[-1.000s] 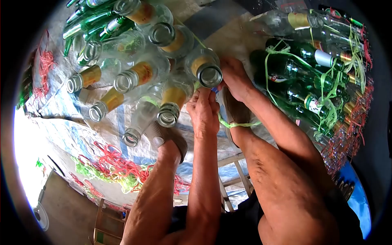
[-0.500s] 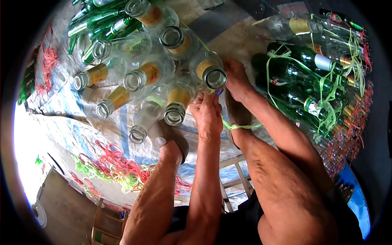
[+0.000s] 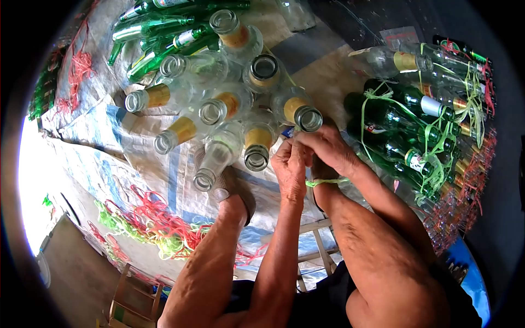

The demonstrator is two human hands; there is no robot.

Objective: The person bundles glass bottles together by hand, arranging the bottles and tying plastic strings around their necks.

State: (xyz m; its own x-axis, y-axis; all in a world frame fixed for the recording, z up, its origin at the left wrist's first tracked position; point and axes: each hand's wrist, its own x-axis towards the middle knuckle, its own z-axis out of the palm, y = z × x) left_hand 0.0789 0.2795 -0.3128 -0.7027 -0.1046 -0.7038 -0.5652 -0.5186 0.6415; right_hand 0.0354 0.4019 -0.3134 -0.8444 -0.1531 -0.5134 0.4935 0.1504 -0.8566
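Observation:
Between my feet stands a cluster of clear glass bottles (image 3: 219, 147), necks up, several with gold neck labels. Beside the front right bottle (image 3: 295, 106), my left hand (image 3: 290, 163) is closed in a pinch. My right hand (image 3: 329, 146) meets it there, fingers bent and closed. A green plastic string (image 3: 327, 181) emerges by the hands and crosses over my right ankle. The part of the string inside the fingers is mostly hidden. Both hands are low at the near right side of the cluster.
Green bottles (image 3: 158, 27) lie in a pile at the back left. String-tied bottles (image 3: 404, 120) lie to the right. Red and green loose strings (image 3: 158, 224) are heaped at the front left on a striped plastic sheet (image 3: 109, 131). A wooden stool (image 3: 317, 240) is below me.
My right hand has come from the bottle's far right side toward me, up against my left hand. The view has shifted, so the bottles appear further right.

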